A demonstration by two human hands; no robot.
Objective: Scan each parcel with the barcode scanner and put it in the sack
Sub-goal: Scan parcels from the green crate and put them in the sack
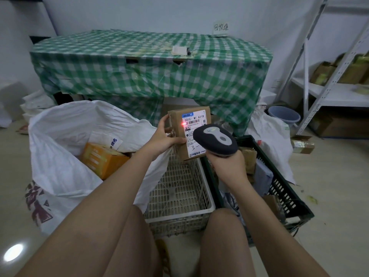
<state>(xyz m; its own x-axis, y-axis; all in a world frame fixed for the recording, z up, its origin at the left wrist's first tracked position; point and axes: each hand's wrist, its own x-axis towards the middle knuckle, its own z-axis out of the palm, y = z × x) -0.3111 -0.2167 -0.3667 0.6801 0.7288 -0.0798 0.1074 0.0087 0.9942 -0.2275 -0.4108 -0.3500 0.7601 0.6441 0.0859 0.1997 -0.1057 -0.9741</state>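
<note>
My left hand (164,136) grips a small brown cardboard parcel (180,126) by its left side, label facing me, above the white crate. My right hand (227,163) holds a dark grey barcode scanner (215,139) just right of the parcel, its head pointing at the label. A red scan light shows on the label's barcode. The big white woven sack (65,156) stands open at the left, with an orange box (101,160) and a white packet inside it.
An off-white plastic crate (179,194) sits between my knees, and a dark green crate (279,186) with several parcels stands to its right. Behind is a table under a green checked cloth (151,64). A metal shelf rack (329,86) and blue bucket (283,115) stand at right.
</note>
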